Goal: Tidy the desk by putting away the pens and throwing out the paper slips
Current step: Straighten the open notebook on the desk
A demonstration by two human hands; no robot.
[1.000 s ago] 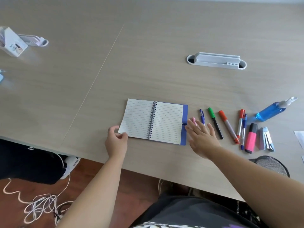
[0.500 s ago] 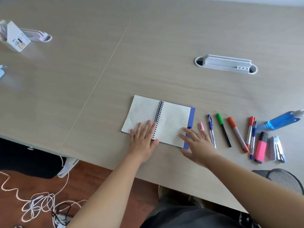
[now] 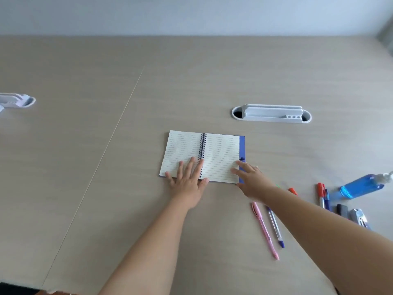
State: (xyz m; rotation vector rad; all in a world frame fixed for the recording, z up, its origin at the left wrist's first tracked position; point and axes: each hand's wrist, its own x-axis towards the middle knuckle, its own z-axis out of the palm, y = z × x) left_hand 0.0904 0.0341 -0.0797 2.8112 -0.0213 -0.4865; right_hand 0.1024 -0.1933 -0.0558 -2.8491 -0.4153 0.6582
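An open spiral notebook [image 3: 221, 154] with lined pages and a blue cover lies in the middle of the desk. My left hand [image 3: 188, 180] presses flat on its lower left page, fingers spread. My right hand [image 3: 252, 182] rests open at the notebook's lower right corner, fingertips on the page edge. A pink pen [image 3: 264, 229] and a clear blue pen [image 3: 275, 227] lie under my right forearm. An orange marker tip [image 3: 293, 190], a red marker [image 3: 320, 191] and a blue pen [image 3: 326, 199] show beyond the arm. No paper slips are visible.
A grey cable-port tray [image 3: 271, 113] with pen holes sits behind the notebook. A blue spray bottle [image 3: 361, 186] lies at the right, with a dark highlighter cap [image 3: 342, 209] and a stapler [image 3: 359, 217] near it. Another grey tray [image 3: 18, 101] is at the far left.
The camera has tilted up and the view has shifted. My right hand has slid onto the notebook's right corner. My left hand stays flat on the left page.
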